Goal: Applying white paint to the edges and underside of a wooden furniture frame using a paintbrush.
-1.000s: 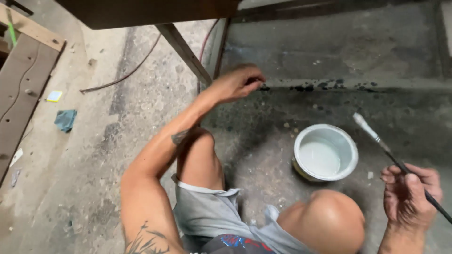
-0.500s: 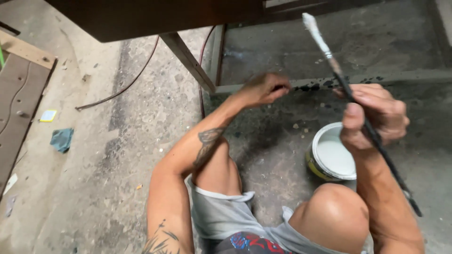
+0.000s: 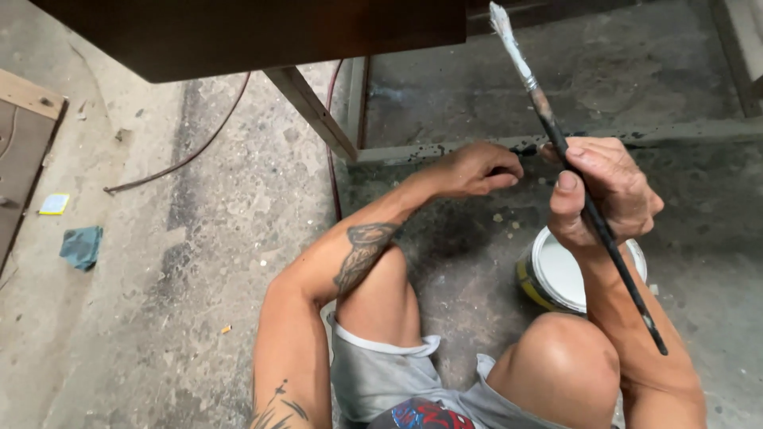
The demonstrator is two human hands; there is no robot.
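Our right hand (image 3: 608,195) grips the long brush (image 3: 572,167), bristles raised; our left hand (image 3: 477,168) curls on the wooden ledge (image 3: 675,131). We'd best steady the brush above the paint can (image 3: 556,278).

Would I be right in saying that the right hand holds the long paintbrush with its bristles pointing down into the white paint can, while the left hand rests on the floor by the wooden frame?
Not quite: the head view shows the paintbrush in the right hand with its bristles pointing up, away from the white paint can. The left hand does rest on the floor by the wooden frame.
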